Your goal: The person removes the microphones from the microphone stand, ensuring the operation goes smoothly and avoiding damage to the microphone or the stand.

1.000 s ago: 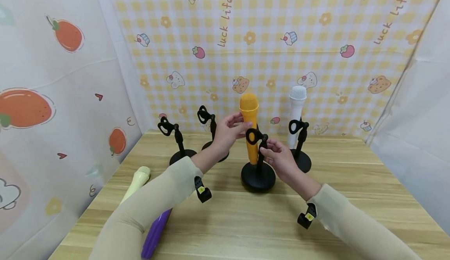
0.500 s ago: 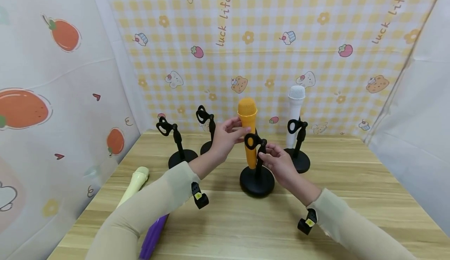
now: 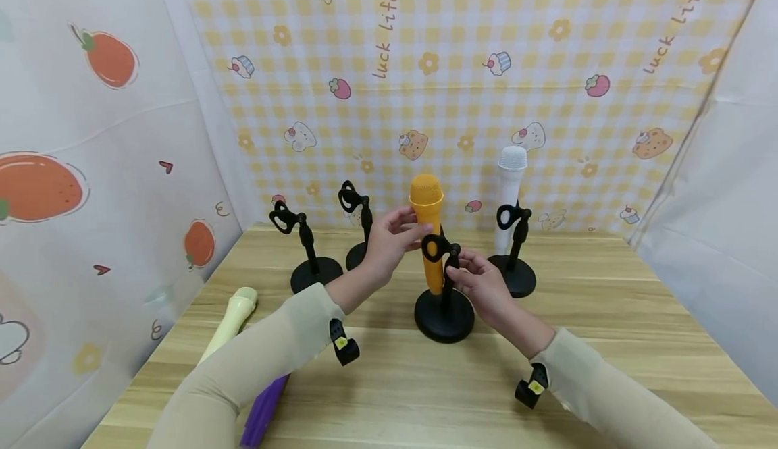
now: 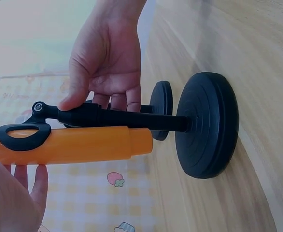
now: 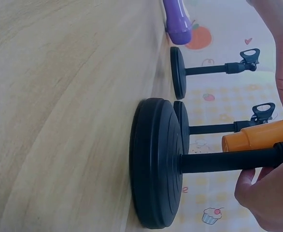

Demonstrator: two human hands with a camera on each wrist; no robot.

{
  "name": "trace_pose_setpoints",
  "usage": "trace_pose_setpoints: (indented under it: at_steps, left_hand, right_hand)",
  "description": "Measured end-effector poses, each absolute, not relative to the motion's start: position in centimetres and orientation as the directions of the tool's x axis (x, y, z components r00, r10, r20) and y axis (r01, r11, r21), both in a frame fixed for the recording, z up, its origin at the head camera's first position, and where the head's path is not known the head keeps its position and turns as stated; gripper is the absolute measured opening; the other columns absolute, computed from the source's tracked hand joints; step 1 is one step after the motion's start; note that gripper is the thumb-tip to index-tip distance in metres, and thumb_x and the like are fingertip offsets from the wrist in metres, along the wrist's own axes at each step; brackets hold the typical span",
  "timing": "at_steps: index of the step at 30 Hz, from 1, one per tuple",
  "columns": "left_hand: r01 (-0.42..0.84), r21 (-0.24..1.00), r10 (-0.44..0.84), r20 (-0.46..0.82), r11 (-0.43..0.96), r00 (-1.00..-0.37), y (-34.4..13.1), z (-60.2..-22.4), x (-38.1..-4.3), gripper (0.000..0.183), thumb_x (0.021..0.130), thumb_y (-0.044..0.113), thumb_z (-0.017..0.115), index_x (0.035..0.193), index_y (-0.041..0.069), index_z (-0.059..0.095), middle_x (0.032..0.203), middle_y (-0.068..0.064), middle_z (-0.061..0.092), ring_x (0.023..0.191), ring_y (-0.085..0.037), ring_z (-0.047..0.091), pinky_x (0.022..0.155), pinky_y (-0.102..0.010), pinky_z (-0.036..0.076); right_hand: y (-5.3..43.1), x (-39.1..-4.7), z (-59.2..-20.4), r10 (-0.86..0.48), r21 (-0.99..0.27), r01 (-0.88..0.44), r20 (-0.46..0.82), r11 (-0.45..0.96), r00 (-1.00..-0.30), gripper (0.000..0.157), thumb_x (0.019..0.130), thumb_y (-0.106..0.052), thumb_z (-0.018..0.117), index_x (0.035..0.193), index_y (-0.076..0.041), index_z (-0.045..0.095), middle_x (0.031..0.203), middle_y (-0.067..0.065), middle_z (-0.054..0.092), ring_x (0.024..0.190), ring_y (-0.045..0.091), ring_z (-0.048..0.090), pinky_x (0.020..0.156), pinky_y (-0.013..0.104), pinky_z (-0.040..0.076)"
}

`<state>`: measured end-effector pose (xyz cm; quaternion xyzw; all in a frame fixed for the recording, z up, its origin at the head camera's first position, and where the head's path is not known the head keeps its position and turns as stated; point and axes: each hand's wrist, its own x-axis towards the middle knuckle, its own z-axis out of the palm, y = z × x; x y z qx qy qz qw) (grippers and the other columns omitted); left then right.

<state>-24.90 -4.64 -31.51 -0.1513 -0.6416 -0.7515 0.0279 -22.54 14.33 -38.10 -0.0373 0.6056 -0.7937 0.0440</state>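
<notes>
In the head view I judge the orange microphone (image 3: 429,214) light, stiff, slightly slick plastic, best gripped just below its head; it sits nearly upright, left of the stand's post (image 3: 448,292). My left hand (image 3: 389,241) pinches it there, reaching in from the stand's left. On the left wrist view, my right hand (image 4: 110,63) has thumb and fingers closed round the post; whether the clip (image 4: 43,138) encircles the microphone, I can't tell. On the right wrist view, the microphone's lower end hangs clear above the stand's base (image 5: 153,164).

Head view faces forward and down — wrist views, nearer, sideways, share the orange microphone (image 4: 83,146)
</notes>
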Motion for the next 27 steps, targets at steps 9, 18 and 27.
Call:
trace_pose_setpoints:
  at_steps: [9, 18, 27]
  left_hand:
    - [0.246, 0.952, 0.15, 0.274, -0.184, -0.95, -4.84, -31.97, -24.75, 0.041, 0.087, 0.01, 0.074, 0.127, 0.006, 0.062, 0.114, -0.008, 0.065, 0.099, -0.02, 0.064, 0.082, -0.037, 0.056]
    - [0.255, 0.949, 0.145, 0.283, -0.187, -0.948, -4.85, -32.16, -24.81, 0.04, 0.087, 0.009, 0.074, 0.125, 0.005, 0.063, 0.114, -0.009, 0.065, 0.099, -0.021, 0.064, 0.082, -0.038, 0.056]
    - [0.256, 0.949, 0.132, 0.282, -0.184, -0.95, -4.7, -32.09, -24.77, 0.04, 0.087, 0.008, 0.074, 0.125, 0.004, 0.063, 0.114, -0.009, 0.065, 0.098, -0.02, 0.064, 0.081, -0.037, 0.056]
  right_hand:
    - [14.2, -22.48, -38.49, -0.109, -0.967, 0.0, 0.029, -0.256, -0.994, 0.02, 0.092, 0.001, 0.064, 0.106, -0.012, 0.06, 0.1, 0.003, 0.059, 0.092, 0.016, 0.062, 0.085, 0.031, 0.052]
    - [14.07, -22.45, -38.65, -0.097, -0.967, -0.003, 0.028, -0.255, -0.995, 0.021, 0.092, 0.0, 0.065, 0.109, -0.011, 0.06, 0.101, 0.003, 0.06, 0.093, 0.015, 0.062, 0.086, 0.032, 0.051]
    - [14.13, -22.53, -38.71, -0.086, -0.976, -0.02, 0.039, -0.215, -0.995, 0.027, 0.091, -0.001, 0.066, 0.117, -0.004, 0.056, 0.103, 0.005, 0.061, 0.096, 0.017, 0.062, 0.086, 0.031, 0.052]
